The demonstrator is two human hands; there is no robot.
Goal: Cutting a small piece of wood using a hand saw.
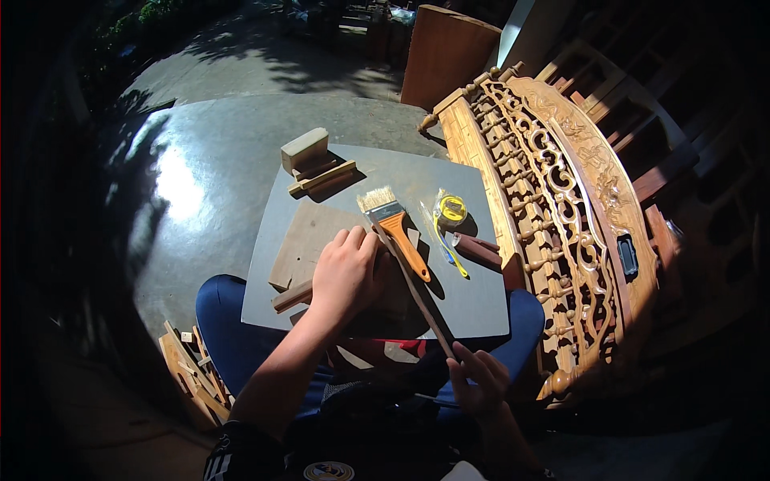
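Note:
A long, thin dark wooden strip (421,303) slants across the right side of a small grey table (481,317). My left hand (345,268) is closed with its fingers curled against the strip's far end; the thumb is hidden. At the near end, beyond the table edge, my right hand (481,381) pinches the strip between thumb and fingers. A wide brush (401,236) with an orange handle lies just right of the strip. Under and beside my left hand are a flat wooden board (301,240) and a short dark wood piece (293,297).
A yellow tape measure (452,210), a blue-and-yellow slim tool (451,255) and a dark brown cylindrical piece (477,248) lie at the right. Wooden blocks (305,151) sit at the far left. A carved wooden bench (561,216) stands to the right; scrap wood (192,373) lies lower left.

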